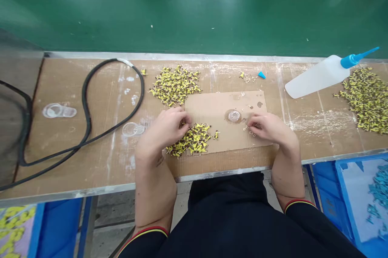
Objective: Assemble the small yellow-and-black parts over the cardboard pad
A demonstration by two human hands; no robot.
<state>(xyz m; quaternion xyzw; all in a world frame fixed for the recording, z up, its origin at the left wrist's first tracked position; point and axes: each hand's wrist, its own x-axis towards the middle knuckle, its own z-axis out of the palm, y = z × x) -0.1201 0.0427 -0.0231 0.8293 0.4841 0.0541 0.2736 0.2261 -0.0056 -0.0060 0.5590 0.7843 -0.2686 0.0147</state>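
Observation:
My left hand [174,123] has its fingers curled at the upper left edge of a small pile of yellow and dark pieces [198,138]; what it holds, if anything, is hidden. My right hand [265,125] is closed in a pinch over tiny pale bits [252,133] on the right part of a cardboard sheet [212,106]. Anything between its fingertips is too small to make out. A small round clear dish [234,116] sits on the sheet between my hands, nearer the right one. One yellow piece [216,135] lies apart, right of the pile.
Behind the sheet are a larger yellow pile [176,84] and a blue cap [261,75]. A white bottle [318,77] lies at the right beside another pile [368,100]. A black cable [86,108] loops at the left near clear plastic pieces [59,111].

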